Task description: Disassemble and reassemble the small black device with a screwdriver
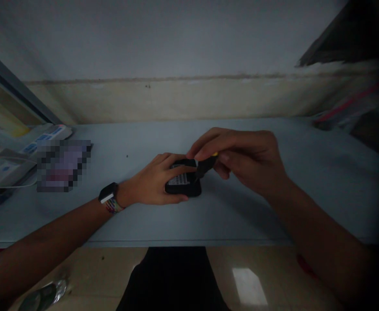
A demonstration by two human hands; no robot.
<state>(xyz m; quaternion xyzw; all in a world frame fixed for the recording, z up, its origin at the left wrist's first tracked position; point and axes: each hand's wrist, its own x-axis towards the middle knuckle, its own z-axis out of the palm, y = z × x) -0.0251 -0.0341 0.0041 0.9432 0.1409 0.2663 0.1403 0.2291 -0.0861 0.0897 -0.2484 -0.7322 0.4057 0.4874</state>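
Note:
A small black box-shaped device (193, 188) with a white printed label lies on the table. My left hand (155, 179) grips it from the left, fingers across its far side and top, thumb along the near edge. Pinched in my right hand (249, 160) is a dark, pointed tool (205, 166) with a bit of yellow near the fingers. Its tip slants down to the device's right part, at or just above the surface. The fingers hide most of the tool, so its exact kind cannot be made out.
The light blue table (137, 224) meets a wall behind. At left are a white power strip (45, 136) with cables and a blurred-out flat item (64, 166). A plastic bag with a red edge (348, 103) lies back right. A bottle (43, 298) is on the floor.

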